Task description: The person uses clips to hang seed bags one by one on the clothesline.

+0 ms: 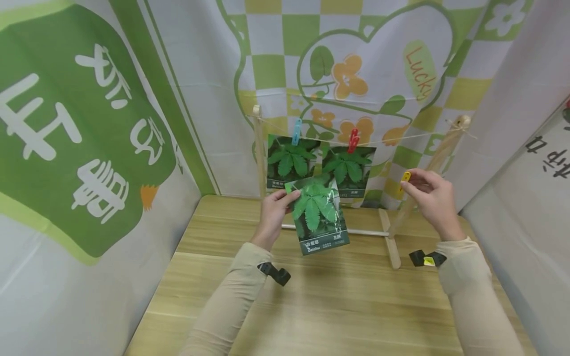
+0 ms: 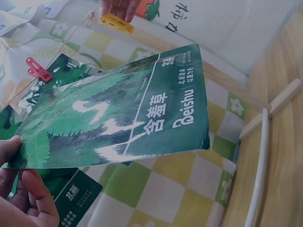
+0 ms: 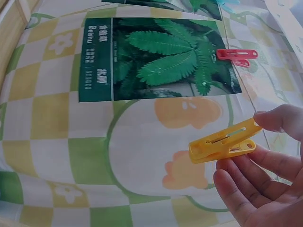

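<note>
My left hand (image 1: pixel 273 213) pinches a green seed packet (image 1: pixel 317 215) by its upper left corner, in front of the string. A leaf picture and white lettering show on the packet's face. Between thumb and fingers, my right hand (image 1: pixel 431 200) holds a yellow clothespin (image 3: pixel 222 142) near the right post. From the string (image 1: pixel 398 137) hang two similar packets: the left packet (image 1: pixel 291 158) under a blue clothespin (image 1: pixel 296 132), the right packet (image 3: pixel 161 59) under a red clothespin (image 3: pixel 236 54). The held packet overlaps the lower parts of both in the head view.
The string runs between a left wooden post (image 1: pixel 259 148) and a right wooden post (image 1: pixel 438 153). A white rod (image 1: pixel 367 232) joins them low down, with a wooden foot (image 1: pixel 390 247) on the table (image 1: pixel 213 282). A checked cloth (image 1: pixel 267 44) hangs behind.
</note>
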Available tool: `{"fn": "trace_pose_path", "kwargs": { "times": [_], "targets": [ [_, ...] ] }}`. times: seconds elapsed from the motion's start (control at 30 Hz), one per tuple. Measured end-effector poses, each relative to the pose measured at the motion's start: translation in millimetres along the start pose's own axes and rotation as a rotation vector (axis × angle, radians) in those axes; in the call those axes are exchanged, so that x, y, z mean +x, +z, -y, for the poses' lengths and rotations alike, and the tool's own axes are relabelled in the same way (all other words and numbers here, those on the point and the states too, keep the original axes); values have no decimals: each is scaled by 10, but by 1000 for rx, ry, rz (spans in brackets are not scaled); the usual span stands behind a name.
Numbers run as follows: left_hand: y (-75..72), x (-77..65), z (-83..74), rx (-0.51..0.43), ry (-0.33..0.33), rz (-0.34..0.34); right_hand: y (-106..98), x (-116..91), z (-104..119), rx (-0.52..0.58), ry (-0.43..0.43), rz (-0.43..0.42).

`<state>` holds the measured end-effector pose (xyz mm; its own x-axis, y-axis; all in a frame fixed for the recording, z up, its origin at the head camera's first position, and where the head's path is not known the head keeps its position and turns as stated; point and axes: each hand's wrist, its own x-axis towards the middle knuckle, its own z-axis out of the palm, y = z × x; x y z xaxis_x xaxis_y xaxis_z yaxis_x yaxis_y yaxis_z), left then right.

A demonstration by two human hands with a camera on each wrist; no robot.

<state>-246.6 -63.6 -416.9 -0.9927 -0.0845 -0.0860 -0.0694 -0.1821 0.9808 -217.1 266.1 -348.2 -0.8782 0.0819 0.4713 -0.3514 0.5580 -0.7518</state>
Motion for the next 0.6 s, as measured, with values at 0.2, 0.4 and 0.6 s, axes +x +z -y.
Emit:
{"fn": "trace_pose_path", "kwargs": {
  "times": [0.2,0.4,0.6],
  "targets": [
    [92,9,-33,13,26,15,-22,83,71,30,-36,-13],
    [173,23,-43,4,29,36,-58,164,133,34,-50,-36],
    [234,29,-53,4,29,71,-75,250,222,-43,-88,-25]
  ]
}}
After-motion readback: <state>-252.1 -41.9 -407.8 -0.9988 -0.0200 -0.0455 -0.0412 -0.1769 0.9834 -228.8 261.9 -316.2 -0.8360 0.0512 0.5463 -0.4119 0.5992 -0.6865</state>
